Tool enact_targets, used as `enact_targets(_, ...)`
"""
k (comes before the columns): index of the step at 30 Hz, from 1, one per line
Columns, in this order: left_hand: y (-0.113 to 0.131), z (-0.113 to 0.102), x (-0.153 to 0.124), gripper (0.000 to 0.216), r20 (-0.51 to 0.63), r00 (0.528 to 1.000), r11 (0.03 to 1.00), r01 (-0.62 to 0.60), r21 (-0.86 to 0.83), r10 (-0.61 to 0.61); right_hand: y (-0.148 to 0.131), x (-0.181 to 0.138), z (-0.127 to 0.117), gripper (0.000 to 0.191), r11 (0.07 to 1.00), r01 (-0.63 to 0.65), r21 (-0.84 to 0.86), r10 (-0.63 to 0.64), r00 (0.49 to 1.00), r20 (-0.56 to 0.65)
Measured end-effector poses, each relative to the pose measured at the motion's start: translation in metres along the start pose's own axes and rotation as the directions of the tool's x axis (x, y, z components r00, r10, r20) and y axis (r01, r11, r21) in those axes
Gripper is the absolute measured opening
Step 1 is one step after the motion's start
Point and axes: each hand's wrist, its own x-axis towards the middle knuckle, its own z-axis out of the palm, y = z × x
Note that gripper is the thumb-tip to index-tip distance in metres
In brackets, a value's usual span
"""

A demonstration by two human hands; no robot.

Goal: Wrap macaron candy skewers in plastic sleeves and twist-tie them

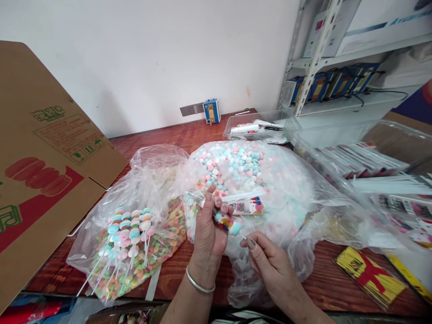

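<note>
My left hand (209, 234), with a silver bangle at the wrist, is closed around a small printed wrapper with a candy skewer (235, 228) partly inside it. The pale blue end of the candy sticks out toward the right. My right hand (272, 263) pinches the skewer's white stick between thumb and forefinger. Just behind my left fingers lies a flat printed candy bag (249, 205). It rests on a big clear bag of pink, blue and white round candies (232, 164). To the left, several finished candy skewers (130, 227) lie on a bag of colourful ring candies (175, 220).
A tall cardboard box (60, 148) stands at the left. Behind are a clear tray of tubes (249, 129) and a blue device (212, 111). On the right are a clear bin of printed packets (364, 159), a yellow packet (369, 275) and a metal shelf (315, 67).
</note>
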Motion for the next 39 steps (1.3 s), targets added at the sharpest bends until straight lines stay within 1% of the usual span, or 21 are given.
enact_targets(2,0.004,0.003,0.002,0.021,-0.023,0.999,0.999,0.03,-0.037,-0.031,0.002,-0.001,0.002,0.036,0.993,-0.062,0.103,0.057,0.997,0.053)
enact_targets(6,0.001,0.003,0.001,0.027,-0.031,0.973,0.96,0.219,-0.174,-0.227,0.002,-0.004,0.004,0.037,0.945,-0.171,0.278,0.131,0.979,0.157)
enact_targets(8,-0.006,0.002,-0.002,0.026,-0.045,0.978,0.968,0.193,-0.163,-0.203,0.0,-0.004,0.004,0.035,0.983,-0.09,0.158,0.079,0.994,0.079)
enact_targets(10,-0.017,0.001,-0.005,0.022,-0.092,0.988,0.99,0.115,-0.085,-0.123,-0.001,-0.003,0.003,0.031,0.979,0.113,-0.17,-0.12,0.992,-0.032)
enact_targets(11,-0.022,0.0,-0.007,0.021,-0.11,0.989,0.995,0.093,-0.041,-0.097,-0.001,-0.002,0.003,0.029,0.899,0.231,-0.372,-0.269,0.962,-0.053)
enact_targets(13,-0.031,-0.002,-0.01,0.019,-0.135,0.987,0.996,0.087,0.024,-0.083,0.0,0.001,0.001,0.024,0.605,0.395,-0.691,-0.541,0.841,0.007)
enact_targets(15,-0.035,-0.004,-0.009,0.017,-0.149,0.985,0.995,0.094,0.033,-0.088,0.003,0.003,-0.001,0.021,0.342,0.414,-0.843,-0.678,0.73,0.083)
enact_targets(16,-0.036,-0.004,-0.009,0.016,-0.16,0.984,0.996,0.087,0.025,-0.082,0.005,0.003,-0.002,0.02,0.266,0.395,-0.879,-0.704,0.703,0.103)
enact_targets(18,-0.033,-0.006,-0.007,0.016,-0.177,0.982,0.997,0.071,0.005,-0.069,0.008,0.003,-0.005,0.019,0.205,0.362,-0.909,-0.711,0.694,0.116)
enact_targets(20,-0.03,-0.007,-0.006,0.019,-0.176,0.983,0.998,0.059,0.004,-0.057,0.011,0.002,-0.007,0.015,0.259,0.377,-0.889,-0.69,0.716,0.103)
enact_targets(21,-0.029,-0.007,-0.006,0.021,-0.162,0.985,0.999,0.052,0.011,-0.05,0.011,0.001,-0.007,0.016,0.362,0.398,-0.843,-0.653,0.754,0.075)
enact_targets(23,-0.027,-0.009,-0.007,0.026,-0.102,0.994,0.999,0.045,0.028,-0.042,0.009,0.001,-0.007,0.021,0.719,0.371,-0.588,-0.461,0.887,-0.003)
enact_targets(24,-0.027,-0.009,-0.008,0.028,-0.057,0.997,0.999,0.045,0.028,-0.043,0.007,0.001,-0.006,0.025,0.895,0.277,-0.35,-0.299,0.954,-0.009)
enact_targets(25,-0.026,-0.01,-0.009,0.03,-0.004,0.999,0.998,0.054,0.022,-0.053,0.005,0.002,-0.004,0.028,0.99,0.123,-0.07,-0.121,0.992,0.034)
enact_targets(26,-0.026,-0.011,-0.01,0.032,0.052,0.996,0.997,0.072,0.009,-0.073,0.002,0.002,-0.003,0.029,0.979,-0.053,0.199,0.029,0.992,0.12)
enact_targets(28,-0.026,-0.012,-0.012,0.034,0.148,0.982,0.992,0.121,-0.026,-0.115,-0.002,0.003,0.0,0.027,0.764,-0.314,0.564,0.16,0.938,0.306)
enact_targets(29,-0.026,-0.012,-0.012,0.033,0.176,0.975,0.989,0.143,-0.038,-0.134,-0.004,0.003,0.002,0.025,0.653,-0.379,0.656,0.161,0.916,0.368)
enact_targets(31,-0.026,-0.012,-0.012,0.032,0.188,0.97,0.985,0.166,-0.042,-0.155,-0.007,0.003,0.002,0.021,0.533,-0.414,0.738,0.135,0.903,0.409)
enact_targets(33,-0.024,-0.012,-0.01,0.036,0.171,0.974,0.987,0.158,-0.038,-0.149,-0.01,0.002,0.001,0.021,0.515,-0.398,0.759,0.134,0.912,0.388)
enact_targets(36,-0.017,-0.012,-0.005,0.043,0.147,0.982,0.992,0.123,-0.035,-0.116,-0.013,0.003,-0.002,0.024,0.548,-0.382,0.744,0.165,0.921,0.352)
enact_targets(39,-0.008,-0.012,-0.001,0.036,0.163,0.98,0.993,0.116,-0.017,-0.112,-0.015,0.004,-0.003,0.026,0.569,-0.37,0.735,0.185,0.928,0.324)
